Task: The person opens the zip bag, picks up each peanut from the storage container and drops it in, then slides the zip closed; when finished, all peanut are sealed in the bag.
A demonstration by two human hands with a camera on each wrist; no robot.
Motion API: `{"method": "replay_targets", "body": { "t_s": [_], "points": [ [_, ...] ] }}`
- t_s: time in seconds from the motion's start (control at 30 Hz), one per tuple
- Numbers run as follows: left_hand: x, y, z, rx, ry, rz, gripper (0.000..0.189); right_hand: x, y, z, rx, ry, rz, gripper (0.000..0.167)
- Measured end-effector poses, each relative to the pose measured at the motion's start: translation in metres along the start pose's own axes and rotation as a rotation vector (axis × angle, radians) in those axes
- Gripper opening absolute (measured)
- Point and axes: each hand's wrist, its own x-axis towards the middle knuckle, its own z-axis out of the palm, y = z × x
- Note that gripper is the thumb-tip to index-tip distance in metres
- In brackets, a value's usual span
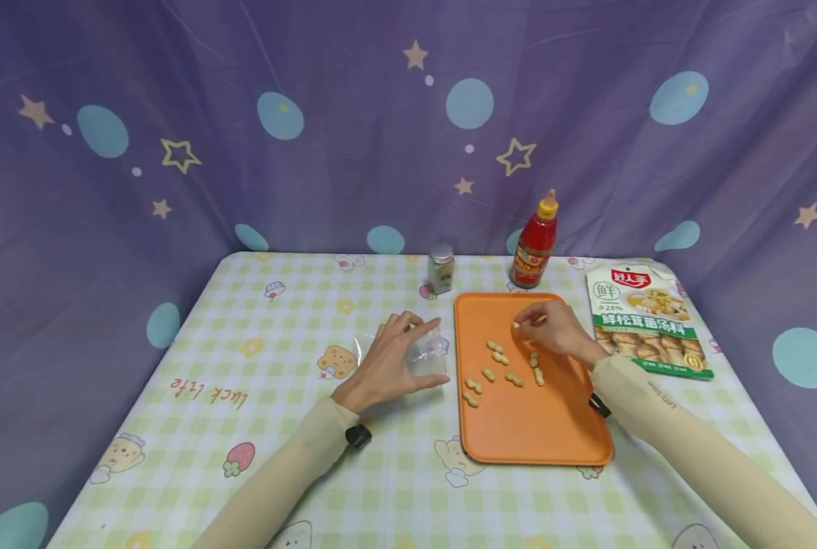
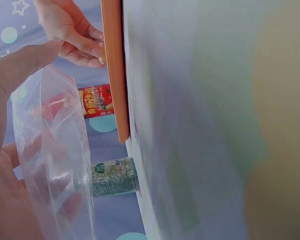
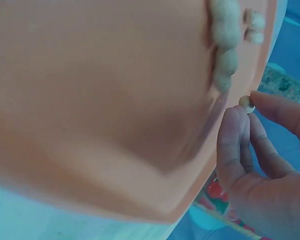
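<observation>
My left hand point(image 1: 393, 358) holds a clear plastic bag point(image 2: 52, 150) left of the orange tray point(image 1: 539, 427), its thumb and index finger spread wide at the bag. Other fingers show through the film in the left wrist view. Over the tray's far part, my right hand point(image 1: 552, 326) pinches a peanut point(image 3: 247, 103) between thumb and fingertips; only a small end of it shows. Several more peanuts point(image 1: 514, 379) in their shells lie scattered on the tray, mostly in its middle and along its left side.
Behind the tray stand a red sauce bottle point(image 1: 533, 248) with a yellow cap and a small glass spice jar point(image 1: 440, 271). A green and white food pouch point(image 1: 648, 320) lies to the right. A checked cloth point(image 1: 278, 435) covers the table, and a purple curtain point(image 1: 354, 175) hangs behind.
</observation>
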Motion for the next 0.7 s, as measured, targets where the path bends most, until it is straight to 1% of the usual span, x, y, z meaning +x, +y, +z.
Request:
{"method": "replay_targets", "body": {
  "t_s": [0.17,0.27,0.5,0.6,0.7],
  "points": [
    [0.001,0.001,0.000,-0.011,0.000,-0.001,0.095,-0.005,-0.013,0.005,0.029,-0.002,-0.070,0.018],
    [0.001,0.002,0.001,-0.014,-0.003,-0.004,0.094,-0.009,-0.023,0.011,0.052,-0.023,-0.088,0.018],
    [0.001,0.003,0.002,-0.022,0.004,-0.004,0.095,-0.014,-0.045,0.029,0.109,-0.077,-0.202,0.011],
    [0.001,0.003,0.002,-0.026,0.009,0.000,0.095,-0.017,-0.054,0.036,0.128,-0.096,-0.226,0.011],
    [0.002,0.004,0.001,-0.029,0.013,0.002,0.095,-0.019,-0.062,0.043,0.150,-0.113,-0.228,0.011]
  ]
}}
